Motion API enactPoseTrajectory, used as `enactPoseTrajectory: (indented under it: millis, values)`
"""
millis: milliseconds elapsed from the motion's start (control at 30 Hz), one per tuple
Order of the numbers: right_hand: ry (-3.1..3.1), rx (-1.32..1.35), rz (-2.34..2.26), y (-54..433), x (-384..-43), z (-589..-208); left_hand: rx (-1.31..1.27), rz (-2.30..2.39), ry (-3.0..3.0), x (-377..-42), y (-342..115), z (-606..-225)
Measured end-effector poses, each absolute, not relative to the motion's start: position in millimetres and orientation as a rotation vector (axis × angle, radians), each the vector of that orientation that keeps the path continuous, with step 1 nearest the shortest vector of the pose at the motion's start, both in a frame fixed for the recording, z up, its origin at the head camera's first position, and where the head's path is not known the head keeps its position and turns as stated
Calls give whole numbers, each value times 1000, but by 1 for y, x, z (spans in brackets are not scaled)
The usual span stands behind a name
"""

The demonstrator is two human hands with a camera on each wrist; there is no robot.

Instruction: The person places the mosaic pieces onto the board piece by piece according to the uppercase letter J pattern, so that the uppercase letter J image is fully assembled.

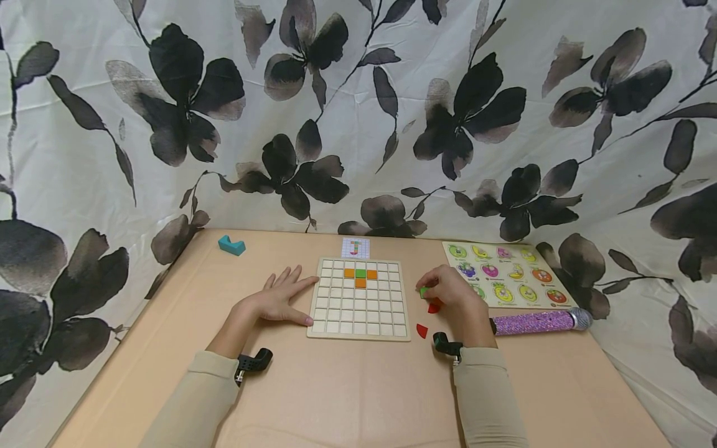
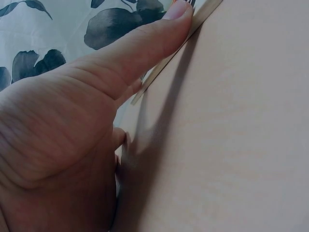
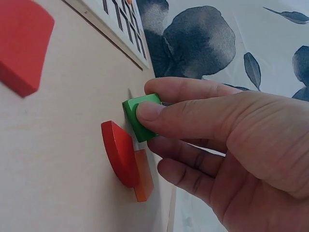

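Note:
A square wooden grid board [image 1: 358, 311] lies flat on the table. Three orange tiles and one green tile [image 1: 361, 274] sit in cells near its top. With fingers spread, my left hand [image 1: 280, 298] touches the board's left edge, the thumb on the lower part. To the right of the board, my right hand [image 1: 450, 291] pinches a green square tile [image 3: 141, 118] between thumb and fingers. Beside that tile are a red curved-edge piece [image 3: 117, 152] and an orange piece [image 3: 143, 176]. Another red piece [image 1: 422, 331] lies nearer the front.
A small pattern card [image 1: 355, 247] lies behind the board. At the back left is a teal block [image 1: 232, 246]. A fruit sticker sheet [image 1: 510, 274] and a glittery purple microphone [image 1: 534, 322] lie on the right. Floral cloth [image 1: 381, 124] hangs behind the table.

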State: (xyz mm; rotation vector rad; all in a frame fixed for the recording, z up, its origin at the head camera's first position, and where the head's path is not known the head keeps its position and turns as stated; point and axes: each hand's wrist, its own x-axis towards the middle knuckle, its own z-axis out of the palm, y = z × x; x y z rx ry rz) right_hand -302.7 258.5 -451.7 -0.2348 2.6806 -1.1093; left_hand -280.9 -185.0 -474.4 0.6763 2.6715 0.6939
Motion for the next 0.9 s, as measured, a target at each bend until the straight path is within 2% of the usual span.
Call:
enactPoseTrajectory:
  millis: [533, 900]
  values:
    - [2703, -208, -1106, 259, -300, -444, 682, 691, 2672, -280, -184, -473]
    - [2735, -296, -1139, 256, -299, -442, 678, 700, 2672, -279, -184, -473]
